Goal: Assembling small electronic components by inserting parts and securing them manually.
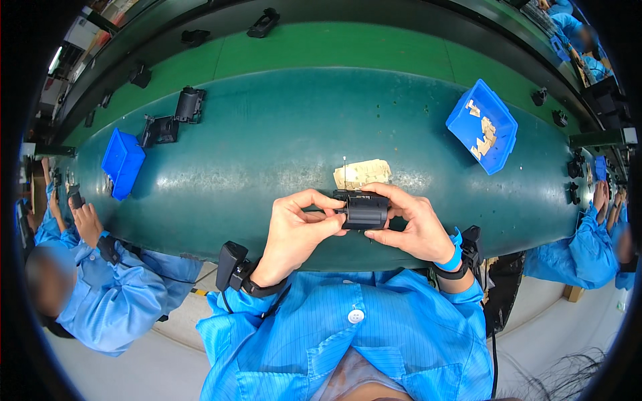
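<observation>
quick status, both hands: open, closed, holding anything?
Left hand: closed, fingers pinching the left end of the black part.
Right hand: closed, holding the same black part from the right side.

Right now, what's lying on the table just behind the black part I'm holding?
A small stack of tan cardboard-like pieces lies on the green table just behind the black part. Its near edge is covered by the part and your right hand, so how many pieces there are cannot be told.

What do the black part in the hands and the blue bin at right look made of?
The black part held by both hands looks like moulded matte plastic, going by its ribbed, dull surface. The blue bin seems to be glossy rigid plastic: uniform colour, thin walls.
</observation>
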`<action>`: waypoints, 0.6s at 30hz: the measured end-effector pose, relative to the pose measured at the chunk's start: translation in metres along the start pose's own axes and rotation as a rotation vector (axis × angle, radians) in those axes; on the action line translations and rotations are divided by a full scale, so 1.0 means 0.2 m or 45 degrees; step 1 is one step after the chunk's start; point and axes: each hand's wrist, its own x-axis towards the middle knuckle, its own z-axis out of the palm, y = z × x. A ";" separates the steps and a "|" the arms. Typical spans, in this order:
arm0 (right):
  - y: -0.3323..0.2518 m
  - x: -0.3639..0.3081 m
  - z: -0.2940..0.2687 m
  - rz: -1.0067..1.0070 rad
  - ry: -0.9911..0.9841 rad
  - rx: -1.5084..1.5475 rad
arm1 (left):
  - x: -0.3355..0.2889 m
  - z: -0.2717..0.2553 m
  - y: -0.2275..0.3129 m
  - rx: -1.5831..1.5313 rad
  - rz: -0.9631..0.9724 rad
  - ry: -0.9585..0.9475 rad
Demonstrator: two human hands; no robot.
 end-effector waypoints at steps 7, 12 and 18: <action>0.00 -0.01 0.00 0.016 -0.009 -0.004 | 0.01 0.01 -0.04 -0.069 -0.029 0.013; 0.03 -0.04 0.04 0.047 0.093 0.150 | 0.00 0.05 -0.06 -0.055 -0.053 0.041; -0.01 -0.05 0.07 0.158 0.127 0.389 | -0.05 0.08 -0.06 0.004 0.060 0.012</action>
